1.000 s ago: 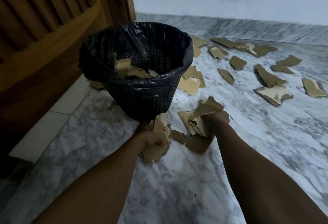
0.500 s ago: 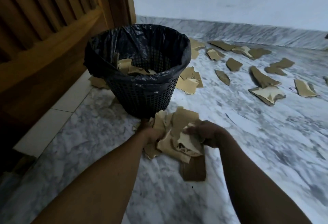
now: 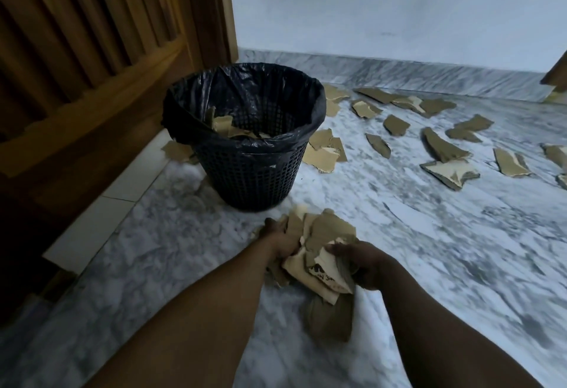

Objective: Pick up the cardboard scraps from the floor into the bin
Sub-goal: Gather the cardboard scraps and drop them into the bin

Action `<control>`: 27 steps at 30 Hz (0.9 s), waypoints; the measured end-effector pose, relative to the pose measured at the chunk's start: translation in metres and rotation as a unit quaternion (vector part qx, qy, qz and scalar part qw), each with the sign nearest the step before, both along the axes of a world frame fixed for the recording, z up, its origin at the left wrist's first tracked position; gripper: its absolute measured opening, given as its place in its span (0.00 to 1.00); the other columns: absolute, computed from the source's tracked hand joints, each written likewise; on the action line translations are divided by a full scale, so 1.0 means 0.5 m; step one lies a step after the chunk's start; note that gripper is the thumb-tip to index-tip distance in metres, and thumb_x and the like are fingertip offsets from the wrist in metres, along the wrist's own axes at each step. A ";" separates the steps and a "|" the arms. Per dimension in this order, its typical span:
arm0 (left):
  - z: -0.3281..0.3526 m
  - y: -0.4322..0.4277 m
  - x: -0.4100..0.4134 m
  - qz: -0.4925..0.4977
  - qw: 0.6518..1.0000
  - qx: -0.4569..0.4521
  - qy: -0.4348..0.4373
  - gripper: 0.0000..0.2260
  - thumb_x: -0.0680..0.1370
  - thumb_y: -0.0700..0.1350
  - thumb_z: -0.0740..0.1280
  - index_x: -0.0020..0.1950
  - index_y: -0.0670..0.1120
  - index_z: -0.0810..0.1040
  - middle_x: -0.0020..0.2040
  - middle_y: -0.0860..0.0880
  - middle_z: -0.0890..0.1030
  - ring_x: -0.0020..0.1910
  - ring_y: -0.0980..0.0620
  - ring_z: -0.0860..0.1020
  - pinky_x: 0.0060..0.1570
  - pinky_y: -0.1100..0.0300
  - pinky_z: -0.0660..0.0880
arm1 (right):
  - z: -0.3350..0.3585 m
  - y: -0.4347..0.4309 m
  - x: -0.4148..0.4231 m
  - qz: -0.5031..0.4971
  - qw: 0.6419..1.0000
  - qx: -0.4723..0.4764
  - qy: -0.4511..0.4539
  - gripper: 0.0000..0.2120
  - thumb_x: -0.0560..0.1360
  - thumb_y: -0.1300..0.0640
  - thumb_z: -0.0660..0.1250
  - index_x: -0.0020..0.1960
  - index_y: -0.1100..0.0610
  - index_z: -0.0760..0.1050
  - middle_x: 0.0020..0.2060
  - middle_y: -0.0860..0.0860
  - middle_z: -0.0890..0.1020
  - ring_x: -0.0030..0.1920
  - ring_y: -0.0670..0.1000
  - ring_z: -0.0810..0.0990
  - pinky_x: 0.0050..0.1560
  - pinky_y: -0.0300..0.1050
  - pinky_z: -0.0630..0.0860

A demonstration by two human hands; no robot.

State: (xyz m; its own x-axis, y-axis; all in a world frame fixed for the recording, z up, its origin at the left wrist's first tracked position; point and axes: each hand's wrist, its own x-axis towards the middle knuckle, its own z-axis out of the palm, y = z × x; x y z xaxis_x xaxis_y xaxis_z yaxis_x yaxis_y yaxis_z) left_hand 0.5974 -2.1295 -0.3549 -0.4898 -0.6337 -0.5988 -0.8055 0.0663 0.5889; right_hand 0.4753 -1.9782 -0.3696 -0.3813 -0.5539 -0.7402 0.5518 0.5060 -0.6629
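I see both hands gripping one bunch of scraps near the bin: left hand on its left, right hand on its right; more scraps far right on floor.

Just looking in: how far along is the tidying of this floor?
Early on, it seems. A few cardboard pieces already lie in the bin. The left hand and right hand grip a bundle of scraps just in front of it, not yet dropped in. Many scraps are spread over the floor on the right, and one lies left of the bin.
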 end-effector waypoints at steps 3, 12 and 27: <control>0.058 0.053 -0.058 -0.058 0.998 0.006 0.022 0.39 0.69 0.56 0.68 0.76 0.44 0.60 0.72 0.40 0.69 0.65 0.39 0.73 0.55 0.51 0.78 | 0.095 0.068 -0.057 0.033 0.999 0.003 0.035 0.24 0.72 0.57 0.74 0.64 0.67 0.75 0.54 0.63 0.83 0.52 0.61 0.82 0.52 0.55 0.80; 0.585 -0.019 -0.193 -0.079 0.961 -0.138 0.224 0.33 0.70 0.45 0.77 0.71 0.39 0.67 0.63 0.45 0.75 0.56 0.46 0.76 0.47 0.59 0.77 | 0.625 0.014 -0.214 0.082 0.948 -0.160 0.262 0.05 0.76 0.57 0.66 0.48 0.58 0.79 0.42 0.54 0.85 0.42 0.52 0.84 0.42 0.43 0.80; 0.600 -0.263 0.011 0.254 0.862 -0.207 0.388 0.32 0.77 0.38 0.66 0.75 0.49 0.54 0.67 0.46 0.71 0.55 0.48 0.72 0.52 0.61 0.68 | 0.662 -0.386 -0.030 -0.129 0.813 -0.352 0.446 0.16 0.68 0.54 0.67 0.54 0.57 0.76 0.46 0.51 0.84 0.47 0.52 0.84 0.50 0.56 0.83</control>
State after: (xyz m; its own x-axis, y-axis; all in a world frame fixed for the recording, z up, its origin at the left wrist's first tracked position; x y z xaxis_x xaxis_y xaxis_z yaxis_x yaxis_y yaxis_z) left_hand 0.6026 -2.2611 -0.0549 -0.2378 -0.9647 0.1129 -0.1676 0.1553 0.9736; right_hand 0.4604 -2.1713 -0.0388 -0.7632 -0.5365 0.3601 -0.2797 -0.2280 -0.9326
